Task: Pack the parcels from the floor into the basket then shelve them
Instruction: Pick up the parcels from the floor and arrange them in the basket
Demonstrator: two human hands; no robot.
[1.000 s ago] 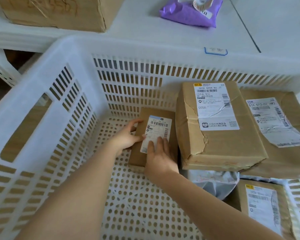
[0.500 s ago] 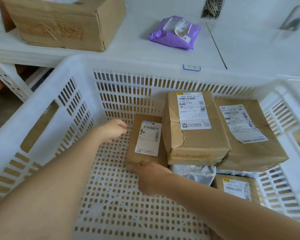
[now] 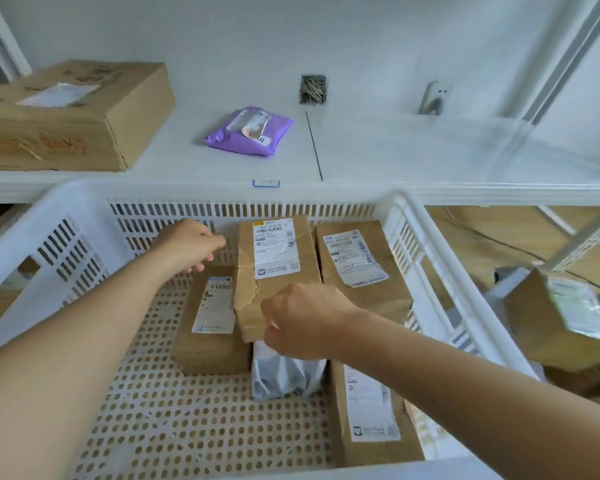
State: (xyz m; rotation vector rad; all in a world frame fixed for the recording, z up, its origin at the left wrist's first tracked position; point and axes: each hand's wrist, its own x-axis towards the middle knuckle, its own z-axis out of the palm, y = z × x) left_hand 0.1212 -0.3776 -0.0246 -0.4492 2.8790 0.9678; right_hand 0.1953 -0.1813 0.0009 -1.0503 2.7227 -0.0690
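Note:
The white slotted basket [image 3: 222, 192] holds several parcels. A small brown box [image 3: 212, 341] with a white label lies on its floor at the left. A larger taped brown parcel [image 3: 278, 247] sits beside it, stacked on a grey plastic bag [image 3: 284, 375]. Another brown parcel [image 3: 361, 265] lies to the right, and one more [image 3: 368, 410] at the near right. My right hand [image 3: 302, 320] is curled at the near corner of the larger taped parcel. My left hand [image 3: 187, 244] hovers loosely curled over the small box's far end, holding nothing.
Just behind the basket runs a white shelf [image 3: 395, 150] carrying a big cardboard box [image 3: 66, 126] at the left and a purple mailer bag [image 3: 250, 133] in the middle. More brown parcels [image 3: 561, 313] lie on the floor right of the basket.
Both hands have let go of the small box. My right hand rose and went right to the taped parcel's near corner, my left hand lifted toward the far wall. The view tilted up.

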